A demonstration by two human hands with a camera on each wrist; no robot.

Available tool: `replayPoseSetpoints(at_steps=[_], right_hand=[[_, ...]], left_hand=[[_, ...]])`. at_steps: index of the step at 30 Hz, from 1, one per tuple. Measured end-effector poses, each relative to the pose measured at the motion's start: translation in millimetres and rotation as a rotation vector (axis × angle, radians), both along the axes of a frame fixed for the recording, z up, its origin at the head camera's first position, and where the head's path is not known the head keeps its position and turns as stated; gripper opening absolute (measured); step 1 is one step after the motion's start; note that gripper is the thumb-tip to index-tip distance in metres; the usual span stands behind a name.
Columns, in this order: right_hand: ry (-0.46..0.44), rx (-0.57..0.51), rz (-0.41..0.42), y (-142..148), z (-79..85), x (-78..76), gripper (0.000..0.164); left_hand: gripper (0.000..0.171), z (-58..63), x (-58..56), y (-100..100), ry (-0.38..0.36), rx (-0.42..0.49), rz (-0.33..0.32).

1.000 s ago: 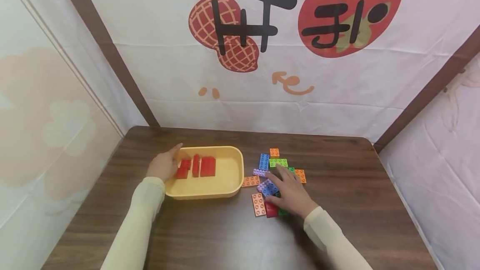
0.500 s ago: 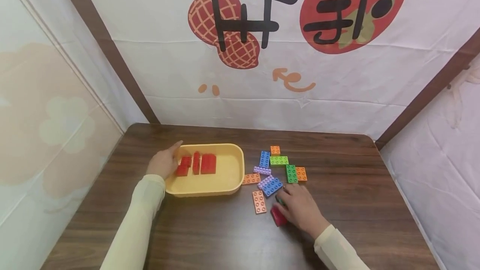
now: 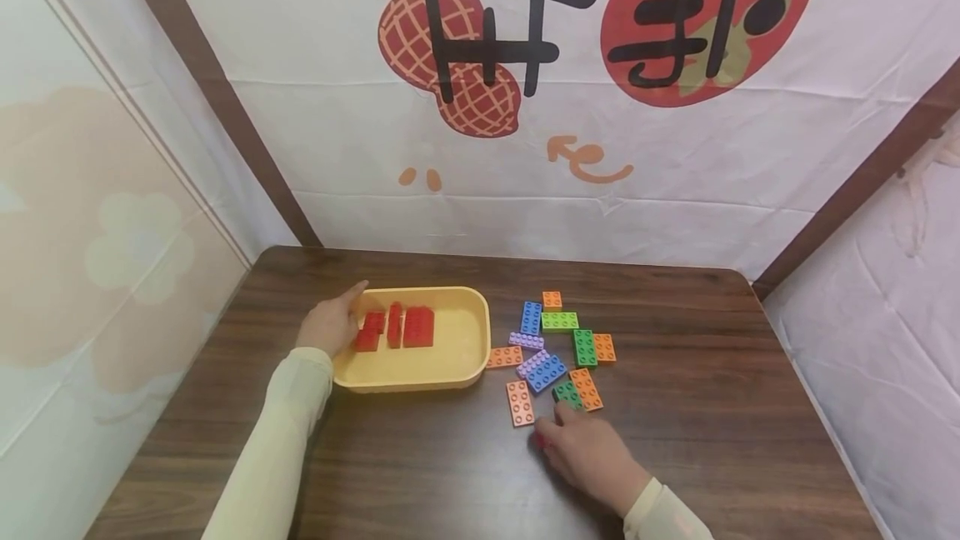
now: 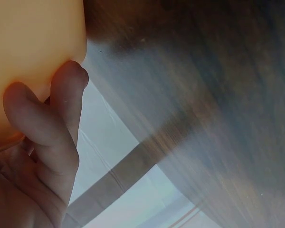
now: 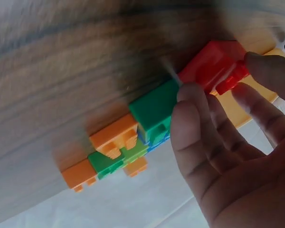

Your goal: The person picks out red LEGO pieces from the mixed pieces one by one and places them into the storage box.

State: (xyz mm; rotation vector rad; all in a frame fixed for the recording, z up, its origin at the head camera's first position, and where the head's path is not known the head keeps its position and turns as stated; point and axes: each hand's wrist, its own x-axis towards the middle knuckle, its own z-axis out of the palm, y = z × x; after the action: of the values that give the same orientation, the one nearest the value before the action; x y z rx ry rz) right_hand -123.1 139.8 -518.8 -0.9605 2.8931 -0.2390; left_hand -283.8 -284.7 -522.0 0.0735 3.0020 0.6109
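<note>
My left hand (image 3: 328,325) grips the left end of a shallow yellow tray (image 3: 459,361). In the left wrist view its fingers (image 4: 40,114) curl against the tray's outer wall (image 4: 33,42). Inside the tray several red bricks (image 3: 418,327) lie toward the left. At the near side of a loose group of bricks, my right hand (image 3: 588,450) pinches a red brick (image 5: 211,61) between thumb and fingers, low at the tabletop. It is mostly hidden by the hand from above. A dark green brick (image 5: 156,107) lies close beside the fingers.
Right of the tray lie blue (image 3: 546,373), purple (image 3: 527,341), light green (image 3: 559,322), green (image 3: 585,347), orange (image 3: 586,389) and peach (image 3: 521,403) bricks. An orange brick (image 3: 506,357) sits against the tray's right end. Behind the brown table (image 3: 675,332) hangs a printed white cloth (image 3: 337,148).
My right hand has drawn back from over the bricks toward the near edge, shifting the red brick nearer and uncovering green and orange bricks. My left hand stays on the tray.
</note>
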Motion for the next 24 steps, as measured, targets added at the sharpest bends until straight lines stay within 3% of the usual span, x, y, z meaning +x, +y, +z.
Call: replayPoseSetpoints(at_steps=[9, 17, 24], right_hand=[[-0.039, -0.037, 0.024, 1.8, -10.3, -3.1, 0.024], [-0.152, -0.130, -0.108, 6.9, 3.0, -10.0, 0.042], [-0.031, -0.189, -0.230, 19.6, 27.1, -26.9, 0.046]], left_hand=[[0.069, -1.7, -0.2, -0.2, 0.010, 0.003, -0.005], [0.069, -4.4, 1.6, -1.7, 0.021, 0.014, -0.005], [0.068, -1.5, 2.5, 0.0, 0.007, 0.019, 0.007]])
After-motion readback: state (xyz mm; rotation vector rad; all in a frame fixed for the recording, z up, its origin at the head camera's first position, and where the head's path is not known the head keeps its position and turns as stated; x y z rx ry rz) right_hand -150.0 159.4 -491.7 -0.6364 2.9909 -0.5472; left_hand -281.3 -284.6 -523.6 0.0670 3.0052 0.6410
